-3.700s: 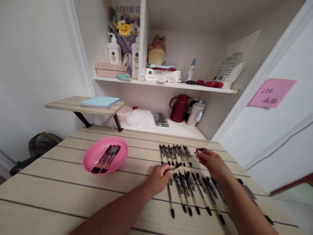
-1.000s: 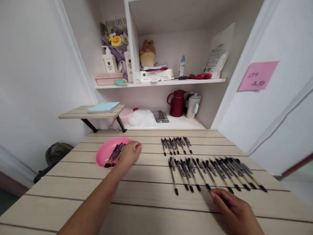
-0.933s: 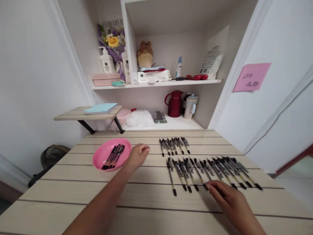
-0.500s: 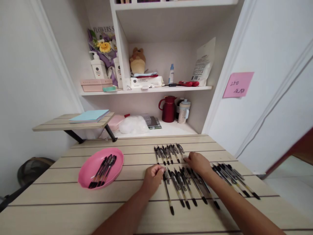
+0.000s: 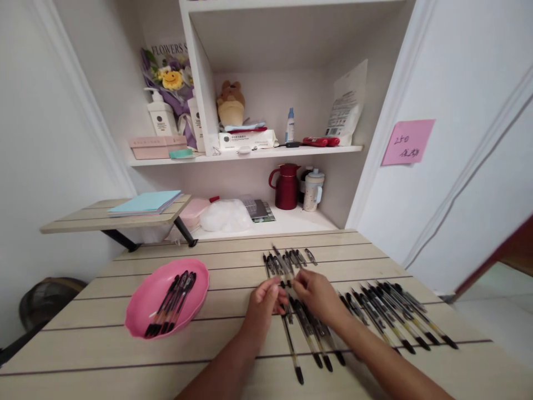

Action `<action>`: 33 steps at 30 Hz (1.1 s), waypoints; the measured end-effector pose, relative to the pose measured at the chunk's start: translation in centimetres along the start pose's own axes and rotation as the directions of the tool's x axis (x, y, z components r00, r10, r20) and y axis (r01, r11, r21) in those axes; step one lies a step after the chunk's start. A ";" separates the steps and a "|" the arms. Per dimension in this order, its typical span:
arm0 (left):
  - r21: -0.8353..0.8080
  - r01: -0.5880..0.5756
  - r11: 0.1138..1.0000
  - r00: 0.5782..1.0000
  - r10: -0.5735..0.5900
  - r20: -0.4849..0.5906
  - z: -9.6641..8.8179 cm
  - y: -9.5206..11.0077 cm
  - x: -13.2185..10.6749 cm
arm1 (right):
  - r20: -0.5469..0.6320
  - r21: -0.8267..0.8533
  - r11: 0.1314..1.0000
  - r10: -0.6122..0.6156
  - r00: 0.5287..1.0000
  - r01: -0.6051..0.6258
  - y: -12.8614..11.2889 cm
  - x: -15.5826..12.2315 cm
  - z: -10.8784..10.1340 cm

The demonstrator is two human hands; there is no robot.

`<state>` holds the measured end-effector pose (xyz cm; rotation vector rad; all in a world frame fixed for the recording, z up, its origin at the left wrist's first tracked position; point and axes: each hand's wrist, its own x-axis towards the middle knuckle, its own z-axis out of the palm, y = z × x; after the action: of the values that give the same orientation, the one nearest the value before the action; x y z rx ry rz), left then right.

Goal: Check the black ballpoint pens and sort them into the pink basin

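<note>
My left hand (image 5: 265, 303) is over the wooden table, with its fingers curled and its thumb near the index finger. A dark tip shows at those fingertips, too blurred to name. Close by on the right, my right hand (image 5: 316, 294) pinches the lower end of a slim pen (image 5: 281, 259), tilted over the far row. That row has short dark pieces like pen caps (image 5: 310, 256). A long black-ended pen (image 5: 292, 347) lies below my left hand. Several more pens (image 5: 310, 333) run partly under my right hand and forearm.
Another group of pens (image 5: 410, 316) lies to the right. On the left, a pink bowl (image 5: 195, 303) holds several pens. A small raised stand (image 5: 75, 219) bears blue paper (image 5: 145, 202). Behind the table are shelves (image 5: 250, 158) with a red jug (image 5: 286, 188) and a cup (image 5: 313, 190).
My right hand has moved left from the right end of the far row, and a pen now shows at its fingertips. My left hand's fingers have loosened slightly. The view has shifted a little.
</note>
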<state>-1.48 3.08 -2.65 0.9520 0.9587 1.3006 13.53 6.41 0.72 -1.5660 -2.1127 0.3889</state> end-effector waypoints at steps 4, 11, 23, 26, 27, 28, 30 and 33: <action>-0.208 0.042 0.977 0.997 -0.027 0.075 0.3 0.0 -0.2 | 0.060 0.135 0.984 -0.129 0.990 0.120 -2.6 -2.3 0.9; -0.256 0.125 0.959 0.991 -0.135 -0.022 0.0 0.4 -0.5 | -0.145 -0.011 0.982 0.187 0.971 -0.191 3.9 2.9 -1.1; -0.173 0.116 0.978 0.993 -0.118 -0.003 -0.2 0.5 -0.3 | -0.182 -0.033 0.951 0.296 0.938 -0.306 8.5 6.3 0.7; -0.135 0.114 0.984 0.993 -0.110 0.033 -0.2 0.5 -0.4 | -0.185 0.020 0.949 0.312 0.932 -0.314 8.9 5.4 0.1; -0.116 0.110 0.987 0.993 -0.105 0.054 -0.2 0.5 -0.4 | -0.186 0.041 0.948 0.316 0.930 -0.314 8.9 4.9 -0.2; -0.092 0.105 0.990 0.992 -0.098 0.079 -0.2 0.4 -0.4 | -0.185 0.052 0.950 0.313 0.932 -0.309 8.8 4.3 -0.5; -0.023 0.091 0.996 0.987 -0.088 0.131 -0.1 0.3 -0.5 | -0.156 0.174 0.938 0.326 0.933 -0.299 8.2 3.0 -1.1; 0.108 0.061 0.992 0.973 -0.083 0.214 0.1 -0.1 -0.8 | -0.031 0.681 0.684 0.383 0.923 -0.261 6.0 0.9 -1.9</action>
<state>-1.39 2.24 -2.67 1.1032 0.8859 1.0701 19.19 9.01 -0.40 -1.4396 -1.3103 0.9776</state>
